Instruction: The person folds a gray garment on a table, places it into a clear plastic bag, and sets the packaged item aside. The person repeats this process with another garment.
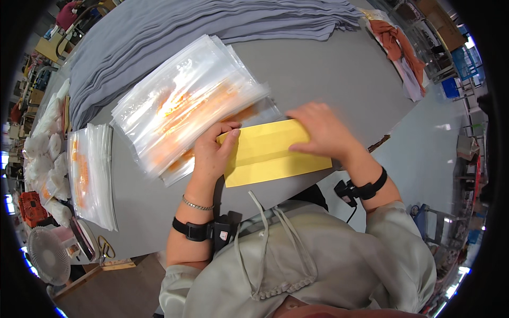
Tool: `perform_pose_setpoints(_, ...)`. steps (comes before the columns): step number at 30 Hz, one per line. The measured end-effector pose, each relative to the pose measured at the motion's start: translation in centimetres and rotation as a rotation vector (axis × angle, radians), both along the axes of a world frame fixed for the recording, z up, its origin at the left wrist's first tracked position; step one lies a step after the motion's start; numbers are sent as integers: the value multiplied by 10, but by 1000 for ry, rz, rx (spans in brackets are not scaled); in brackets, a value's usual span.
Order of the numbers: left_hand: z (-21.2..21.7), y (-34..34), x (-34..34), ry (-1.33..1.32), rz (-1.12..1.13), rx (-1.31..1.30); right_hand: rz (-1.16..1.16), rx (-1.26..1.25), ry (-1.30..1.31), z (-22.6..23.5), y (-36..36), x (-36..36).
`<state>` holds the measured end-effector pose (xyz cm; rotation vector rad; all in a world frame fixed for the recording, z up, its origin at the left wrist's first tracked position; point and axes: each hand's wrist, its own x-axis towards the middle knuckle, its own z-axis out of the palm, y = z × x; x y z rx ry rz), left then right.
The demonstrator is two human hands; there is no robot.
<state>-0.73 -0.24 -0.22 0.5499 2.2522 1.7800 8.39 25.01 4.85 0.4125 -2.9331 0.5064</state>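
Observation:
A yellow sheet of paper or thin card [260, 159] with lengthwise crease lines lies at the table's near edge. My left hand [213, 150] pinches its left end, thumb on top and fingers curled at the far corner. Over its right end lies my right hand [326, 132], blurred by motion, with the thumb spread away from the stretched fingers. The thumb rests on or just above the sheet; which one I cannot tell. Just beyond my left hand is a pile of clear plastic bags [191, 100] with orange markings.
Stacked grey-blue fabric [212, 24] runs along the table's far side. More plastic bags [93, 175] lie at the left, near scissors [106, 246] and a white fan [49, 255]. Rust-coloured cloth [395, 45] sits at the far right corner of the grey table [328, 69].

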Motion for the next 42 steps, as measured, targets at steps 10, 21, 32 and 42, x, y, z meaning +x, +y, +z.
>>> perform_pose_setpoints(10,3,-7,-3,-139,-70,103,92,24,-20,0,-34,-17)
perform_pose_setpoints(21,17,-8,0,-164,-136,-82,115,-313,-311,33,0,-51)
perform_pose_setpoints(32,12,-6,0,-115,-92,39,132,-33,86,33,-42,3)
perform_pose_setpoints(42,12,-5,-1,-202,34,4,-304,-315,-342,11,47,-20)
